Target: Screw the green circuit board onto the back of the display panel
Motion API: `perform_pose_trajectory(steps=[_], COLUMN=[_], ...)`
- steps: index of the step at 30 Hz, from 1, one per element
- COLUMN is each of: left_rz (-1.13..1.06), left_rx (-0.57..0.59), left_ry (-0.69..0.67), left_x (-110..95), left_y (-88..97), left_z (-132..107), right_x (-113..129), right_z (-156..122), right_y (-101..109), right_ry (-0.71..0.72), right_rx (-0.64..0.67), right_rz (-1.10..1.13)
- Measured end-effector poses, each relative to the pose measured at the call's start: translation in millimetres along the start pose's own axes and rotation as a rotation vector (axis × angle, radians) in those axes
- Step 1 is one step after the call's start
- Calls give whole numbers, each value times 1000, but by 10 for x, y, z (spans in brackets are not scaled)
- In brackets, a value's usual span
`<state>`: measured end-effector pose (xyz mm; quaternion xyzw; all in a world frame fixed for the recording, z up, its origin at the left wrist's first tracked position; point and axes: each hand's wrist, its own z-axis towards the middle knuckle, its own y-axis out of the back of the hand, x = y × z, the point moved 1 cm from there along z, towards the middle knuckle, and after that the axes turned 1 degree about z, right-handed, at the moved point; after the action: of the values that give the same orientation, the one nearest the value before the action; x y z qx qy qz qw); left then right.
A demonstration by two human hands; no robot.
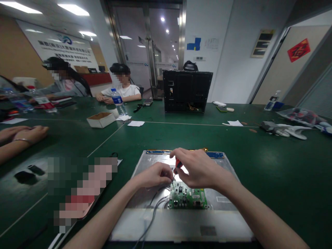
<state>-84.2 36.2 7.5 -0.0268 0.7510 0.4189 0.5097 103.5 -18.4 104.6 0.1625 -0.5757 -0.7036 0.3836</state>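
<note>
In the head view a silver display panel [228, 224] lies flat on the table, with a green circuit board [188, 197] on it. My right hand [201, 167] is closed around the red handle of a screwdriver [178, 163]. The thin shaft points down to the board's upper left corner. My left hand [157, 174] has its fingers pinched together beside the shaft's tip; what they hold, if anything, is hidden. Grey cables [153, 219] run from the board's left side toward the panel's near edge. A blue strip [217, 155] lines the panel's far edge.
The green table [275, 180] bears a black monitor housing [186, 90], a white box [101, 120], a water bottle [118, 102] and grey-white parts [285, 130]. A blurred-out flat item lies left of my left arm. Another person's hands [26, 136] rest at the left; two people sit opposite.
</note>
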Motion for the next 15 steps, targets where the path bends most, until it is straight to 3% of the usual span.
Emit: perform_pose_trajectory(steps=[15], left_rz=[23], left_rx=[-23], left_ry=[8], left_x=[-19], left_y=[6], left_z=[-6], right_x=[-11], right_z=[6], right_y=[-7], right_ry=[-11], right_rx=[-4], right_rz=[-13])
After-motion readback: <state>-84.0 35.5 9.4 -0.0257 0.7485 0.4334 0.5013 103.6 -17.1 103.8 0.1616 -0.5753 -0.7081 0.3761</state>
